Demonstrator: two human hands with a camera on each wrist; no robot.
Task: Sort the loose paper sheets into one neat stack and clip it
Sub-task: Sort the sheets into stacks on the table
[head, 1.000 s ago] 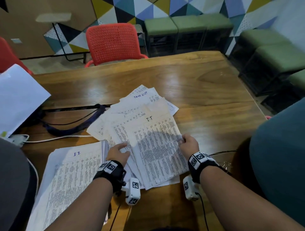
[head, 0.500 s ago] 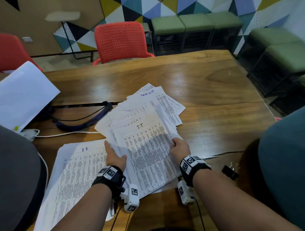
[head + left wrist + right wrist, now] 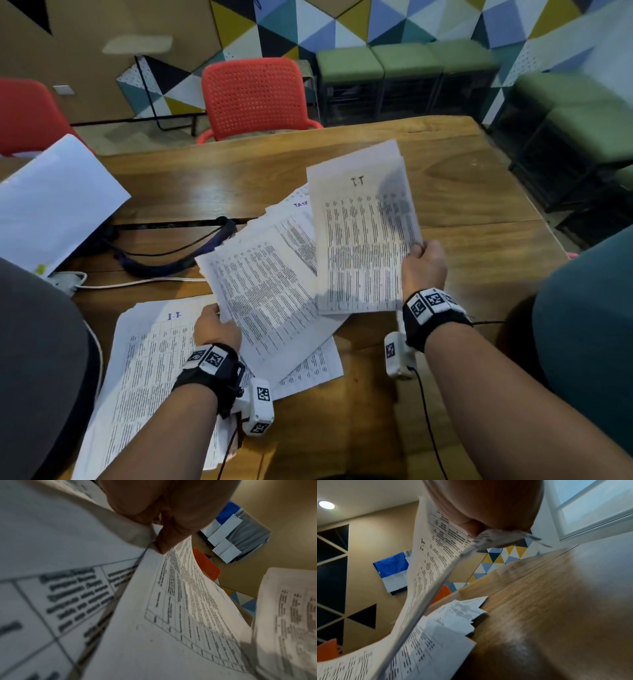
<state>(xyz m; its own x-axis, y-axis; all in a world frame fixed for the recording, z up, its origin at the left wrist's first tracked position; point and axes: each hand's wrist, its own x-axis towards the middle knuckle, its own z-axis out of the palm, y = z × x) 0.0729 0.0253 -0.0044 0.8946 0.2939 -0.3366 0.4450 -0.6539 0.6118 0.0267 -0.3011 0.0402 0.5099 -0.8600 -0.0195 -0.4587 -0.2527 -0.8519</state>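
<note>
Your right hand [image 3: 424, 265] pinches a thin bundle of sheets [image 3: 363, 236] by its right edge, lifted clear of the table [image 3: 479, 192] and nearly upright. Your left hand [image 3: 215, 325] grips the left edge of the fanned pile [image 3: 267, 291], which lies tilted across the wood with its far corners splayed. A second batch of printed pages [image 3: 144, 370] sits flat under your left wrist, touching the fan. No clip shows in any view right now, so you'll have to look for it once the stack is square.

Here's the step as I judge it: gathering. Bring that raised bundle down onto the fan, not beside it, and match one long edge first. Paper this thin will sag and slide, so support it from below rather than pinching one margin. Then stand the whole lot on its bottom edge and tap it on the table until the corners line up. Watch the loose corners at the far side; they could fold under. Fold the left batch in as well before clipping.
</note>
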